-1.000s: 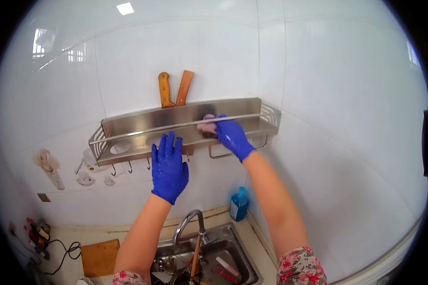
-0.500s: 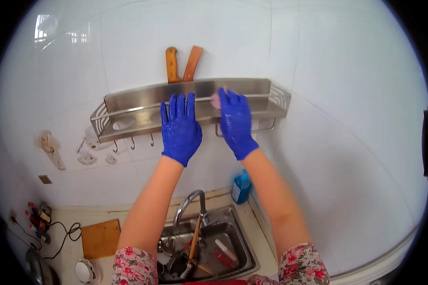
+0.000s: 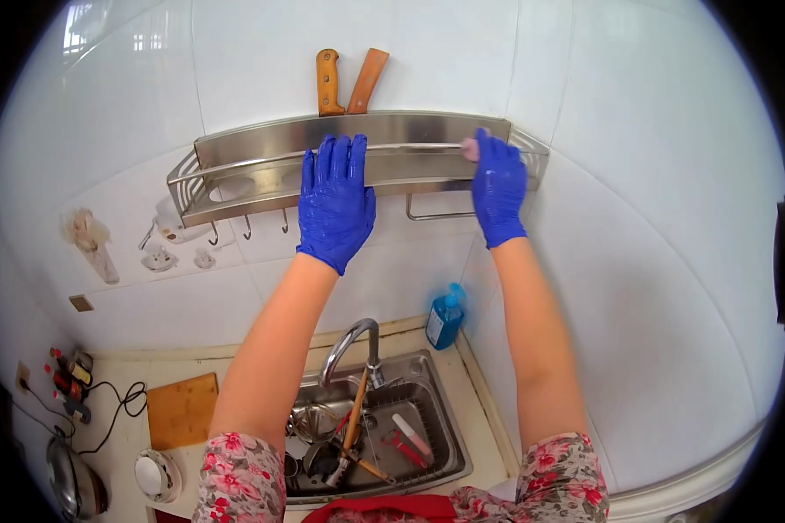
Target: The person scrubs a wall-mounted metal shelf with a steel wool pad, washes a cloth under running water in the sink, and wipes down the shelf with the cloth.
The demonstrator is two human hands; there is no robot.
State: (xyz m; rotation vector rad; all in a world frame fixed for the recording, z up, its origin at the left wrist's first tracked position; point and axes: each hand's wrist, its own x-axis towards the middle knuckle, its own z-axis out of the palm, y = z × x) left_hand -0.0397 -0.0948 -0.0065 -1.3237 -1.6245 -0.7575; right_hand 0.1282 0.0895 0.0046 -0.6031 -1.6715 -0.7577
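Observation:
A stainless steel wall shelf [image 3: 414,132] with a front rail spans the tiled wall. My left hand [image 3: 336,205], in a blue glove, lies against its front with the fingers stretched out and nothing held. Near the shelf's right end, my gloved right hand [image 3: 500,187] is closed on a pink cloth or sponge [image 3: 470,150] at the rail; most of that pink piece is hidden by the fingers. Two wooden-handled knives stand behind the shelf, a yellowish handle [image 3: 327,80] and a reddish-brown handle [image 3: 369,80], their blades out of sight.
Hooks [image 3: 248,228] and a towel bar [image 3: 440,217] hang under the shelf. Below are a curved faucet [image 3: 373,340], a sink [image 3: 452,436] holding utensils, a blue soap bottle [image 3: 445,321], a cutting board [image 3: 181,410], a white bowl [image 3: 151,475] and several sauce bottles [image 3: 68,382].
My right hand has slid right along the rail with the pink piece. The left hand stays at nearly the same spot on the shelf. The whole view has shifted slightly downward.

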